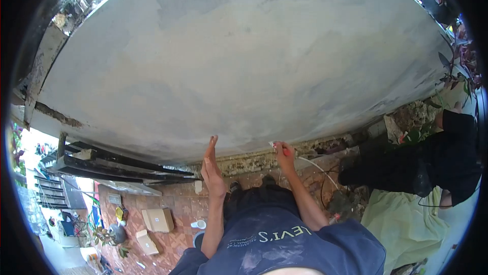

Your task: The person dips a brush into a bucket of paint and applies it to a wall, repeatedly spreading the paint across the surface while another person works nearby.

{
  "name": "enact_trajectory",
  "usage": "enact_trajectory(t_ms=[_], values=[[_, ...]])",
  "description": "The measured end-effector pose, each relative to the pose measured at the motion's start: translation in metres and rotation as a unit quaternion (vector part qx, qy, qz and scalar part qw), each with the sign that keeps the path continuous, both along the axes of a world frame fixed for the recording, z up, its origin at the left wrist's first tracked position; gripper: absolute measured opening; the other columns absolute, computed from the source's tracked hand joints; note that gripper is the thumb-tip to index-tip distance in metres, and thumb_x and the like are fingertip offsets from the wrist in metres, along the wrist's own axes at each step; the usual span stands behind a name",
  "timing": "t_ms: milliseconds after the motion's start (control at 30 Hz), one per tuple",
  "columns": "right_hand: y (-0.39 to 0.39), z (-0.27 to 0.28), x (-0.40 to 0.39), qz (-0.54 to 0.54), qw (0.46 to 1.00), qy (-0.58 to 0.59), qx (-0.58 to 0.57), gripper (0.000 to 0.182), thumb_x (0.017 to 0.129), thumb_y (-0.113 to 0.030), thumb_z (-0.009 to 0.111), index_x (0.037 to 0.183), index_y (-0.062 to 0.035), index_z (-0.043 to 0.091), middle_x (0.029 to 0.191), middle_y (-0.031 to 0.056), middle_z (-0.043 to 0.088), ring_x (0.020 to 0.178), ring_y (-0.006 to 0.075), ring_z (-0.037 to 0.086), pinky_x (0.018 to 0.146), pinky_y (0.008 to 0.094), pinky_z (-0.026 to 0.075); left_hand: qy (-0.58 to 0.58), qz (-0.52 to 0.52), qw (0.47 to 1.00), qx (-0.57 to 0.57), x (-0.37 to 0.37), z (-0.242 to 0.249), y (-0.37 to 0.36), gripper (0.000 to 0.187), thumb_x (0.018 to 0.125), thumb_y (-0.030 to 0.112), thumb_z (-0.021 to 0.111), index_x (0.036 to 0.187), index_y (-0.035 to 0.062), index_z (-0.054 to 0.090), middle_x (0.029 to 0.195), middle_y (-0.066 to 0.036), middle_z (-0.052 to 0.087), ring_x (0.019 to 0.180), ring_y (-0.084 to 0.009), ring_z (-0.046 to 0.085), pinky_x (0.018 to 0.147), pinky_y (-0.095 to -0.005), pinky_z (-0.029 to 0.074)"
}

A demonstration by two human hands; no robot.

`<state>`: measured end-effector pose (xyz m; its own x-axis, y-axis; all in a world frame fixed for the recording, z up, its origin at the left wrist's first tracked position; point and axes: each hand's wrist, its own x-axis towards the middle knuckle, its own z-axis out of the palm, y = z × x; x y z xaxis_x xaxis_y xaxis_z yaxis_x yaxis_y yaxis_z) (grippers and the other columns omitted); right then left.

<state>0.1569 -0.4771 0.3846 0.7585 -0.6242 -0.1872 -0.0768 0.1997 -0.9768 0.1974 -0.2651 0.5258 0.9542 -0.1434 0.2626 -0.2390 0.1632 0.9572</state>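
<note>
My right hand (284, 154) is closed around a small red-handled tool (281, 147), its pale tip touching the grey plastered wall (244, 56) at that wall's lower edge, about 5 o'clock from the middle of the view. What kind of tool it is I cannot tell; most of it is hidden in my fist. My left hand (212, 166) lies just beside it at 9 o'clock, open, fingers straight and together, fingertips resting on the same wall.

A rough, crumbling strip of old mortar (264, 160) runs under both hands along the wall's base. A thin white cord (317, 166) curves away from my right hand toward 4 o'clock. My dark blue shirt (284, 242) fills the view at 6 o'clock.

At 3 o'clock another person in black clothing (447, 155) crouches by a pale green sheet (401, 214). Toward 8 o'clock, on the red tiled floor (178, 206), lie two cardboard boxes (158, 219) and a white cup (199, 223), well apart from my hands.
</note>
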Motion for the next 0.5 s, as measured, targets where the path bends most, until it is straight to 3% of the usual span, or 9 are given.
enact_trajectory(t_ms=[67,200,300,433,500], values=[[0.002,0.018,0.002,-0.019,0.999,-0.031,0.033,0.028,0.095,-0.019,0.055,0.071,-0.0048,0.049,0.064,-0.0030,0.045,0.061,0.0066,0.041,0.059,0.0249,0.036,-0.005,-0.003,1.000,-0.002,0.004,0.001,-0.001,0.054,0.102,0.037,0.023,0.137,-0.0011,0.040,0.142,-0.016,0.040,0.138,-0.0268,0.028,0.116,-0.0441,0.014],[-0.007,0.150,0.037,-0.013,0.987,-0.161,-0.008,0.027,0.095,-0.016,0.055,0.071,-0.0047,0.048,0.067,-0.0020,0.045,0.063,0.0067,0.040,0.059,0.0263,0.037,-0.015,-0.021,1.000,-0.008,0.012,0.003,-0.004,0.054,0.102,0.037,0.023,0.136,-0.0014,0.040,0.142,-0.016,0.040,0.138,-0.0270,0.028,0.116,-0.0438,0.015],[0.001,0.223,0.043,-0.037,0.964,-0.261,0.040,0.025,0.093,-0.017,0.056,0.073,-0.0010,0.054,0.067,-0.0037,0.047,0.062,0.0047,0.038,0.056,0.0216,0.032,-0.032,-0.027,0.999,-0.010,0.016,0.005,-0.005,0.054,0.102,0.037,0.023,0.136,-0.0016,0.040,0.142,-0.016,0.040,0.138,-0.0271,0.029,0.116,-0.0435,0.015],[0.004,0.295,0.034,-0.035,0.937,-0.344,-0.058,0.024,0.092,-0.009,0.053,0.069,-0.0024,0.049,0.068,-0.0013,0.048,0.062,0.0051,0.038,0.055,0.0217,0.032,-0.026,-0.035,0.999,-0.012,0.020,0.006,-0.007,0.054,0.102,0.037,0.023,0.136,-0.0019,0.040,0.142,-0.016,0.040,0.138,-0.0273,0.029,0.116,-0.0432,0.015],[0.005,0.335,0.032,-0.054,0.884,-0.449,-0.117,0.022,0.089,-0.008,0.055,0.069,-0.0020,0.049,0.067,0.0024,0.050,0.060,0.0076,0.039,0.054,0.0239,0.032,-0.020,-0.038,0.999,-0.008,0.021,0.007,-0.007,0.054,0.102,0.037,0.023,0.136,-0.0021,0.040,0.142,-0.016,0.040,0.137,-0.0274,0.029,0.116,-0.0430,0.015]])
